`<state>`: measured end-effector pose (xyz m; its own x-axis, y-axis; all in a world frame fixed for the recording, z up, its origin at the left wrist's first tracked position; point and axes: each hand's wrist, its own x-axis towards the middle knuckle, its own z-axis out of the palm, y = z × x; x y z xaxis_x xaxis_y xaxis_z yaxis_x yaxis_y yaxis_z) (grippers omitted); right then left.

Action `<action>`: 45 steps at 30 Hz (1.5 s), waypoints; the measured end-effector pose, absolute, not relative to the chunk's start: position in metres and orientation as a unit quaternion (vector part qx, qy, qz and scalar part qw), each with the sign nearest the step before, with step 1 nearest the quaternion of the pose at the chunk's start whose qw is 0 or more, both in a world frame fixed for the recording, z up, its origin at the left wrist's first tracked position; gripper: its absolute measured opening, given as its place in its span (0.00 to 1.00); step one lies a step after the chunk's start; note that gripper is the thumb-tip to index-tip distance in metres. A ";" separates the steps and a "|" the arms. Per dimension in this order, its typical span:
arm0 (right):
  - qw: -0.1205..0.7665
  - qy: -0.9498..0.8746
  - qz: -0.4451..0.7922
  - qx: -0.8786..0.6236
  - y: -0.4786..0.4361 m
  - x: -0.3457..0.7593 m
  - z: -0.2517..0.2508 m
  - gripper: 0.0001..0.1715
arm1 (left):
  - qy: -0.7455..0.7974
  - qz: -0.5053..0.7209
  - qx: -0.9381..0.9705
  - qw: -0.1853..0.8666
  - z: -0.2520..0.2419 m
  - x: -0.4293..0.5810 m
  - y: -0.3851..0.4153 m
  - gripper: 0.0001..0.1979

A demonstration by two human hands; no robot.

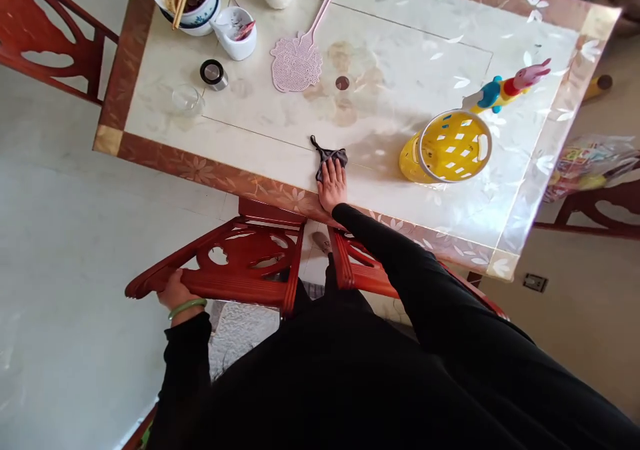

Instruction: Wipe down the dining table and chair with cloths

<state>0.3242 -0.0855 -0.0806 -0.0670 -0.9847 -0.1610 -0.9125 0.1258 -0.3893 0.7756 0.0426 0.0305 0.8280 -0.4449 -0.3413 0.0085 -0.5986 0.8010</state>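
Observation:
My right hand (333, 185) lies flat on a dark grey cloth (330, 159), fingers stretched out, pressing it to the tabletop near the front edge. A thin loop of the cloth sticks out past the fingers on the far left side. Down at the left, my left hand (176, 291), with a green bangle (187, 307) at the wrist, is closed around the top rail of a red wooden chair (240, 289). Its fingertips are partly hidden behind the rail. The table (240, 150) has a pale top with a brown floral border.
A yellow basket (407, 160) and a pig-headed toy (510, 90) stand to the right. Farther back lie a pink fly swatter (297, 65), a metal lid (213, 75), a clear glass (187, 101), a white cup (239, 47) and a bowl with chopsticks (183, 0). Another red chair (367, 273) touches the table's front.

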 end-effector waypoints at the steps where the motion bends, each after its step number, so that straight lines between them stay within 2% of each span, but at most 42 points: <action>1: 0.190 0.736 -0.093 -0.643 -0.093 0.333 -0.083 0.42 | -0.101 -0.250 0.855 0.444 0.031 0.775 0.034 0.22; 9: 0.151 0.810 -0.108 -0.557 -0.102 0.361 -0.092 0.41 | -0.081 -0.284 0.792 0.534 0.045 0.772 -0.011 0.28; 22: 0.133 0.822 -0.113 -0.542 -0.102 0.365 -0.088 0.41 | -0.109 -0.317 0.811 0.479 0.049 0.805 -0.085 0.23; 30: 0.140 0.818 -0.143 -0.539 -0.106 0.367 -0.087 0.42 | -0.209 -0.325 0.817 0.427 0.039 0.807 -0.082 0.26; 37: 0.143 0.815 -0.164 -0.537 -0.107 0.367 -0.088 0.41 | -0.168 -0.384 0.808 0.414 0.048 0.790 -0.083 0.30; 45: 0.142 0.814 -0.161 -0.540 -0.106 0.366 -0.089 0.41 | -0.176 -0.444 0.802 0.357 0.052 0.757 -0.057 0.25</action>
<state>0.3663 -0.1064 -0.0888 -0.3759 -0.9249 -0.0572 -0.8337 0.3644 -0.4149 0.7567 -0.0566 0.0521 0.5432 -0.5995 -0.5879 0.0356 -0.6831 0.7295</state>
